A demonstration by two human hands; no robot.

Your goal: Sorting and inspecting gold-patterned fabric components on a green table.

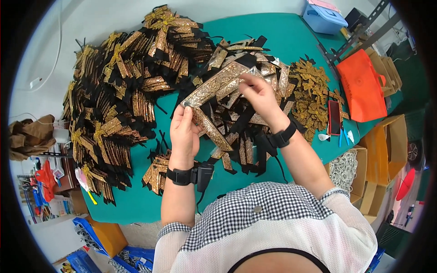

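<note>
A gold embossed band (217,84), bent into a V, is pinched at its corner between the thumb and fingers of my left hand (184,129). One arm of the band points up and right, the other down and right. My right hand (261,98) is closed, its thumb and fingertips together beside the band's upper arm; what they grip, if anything, I cannot make out. Under both hands lies a loose heap of gold bands with black fabric ends (248,150). To its right sits a pile of glittery gold bow-like ornaments (309,93).
Stacked gold-and-black pieces (136,68) fill the left of the green table (268,32). At right lie a red phone (333,116), blue-handled pliers (344,134) and an orange bag (361,84). A box of metal rings (343,170) stands beside the table's right edge.
</note>
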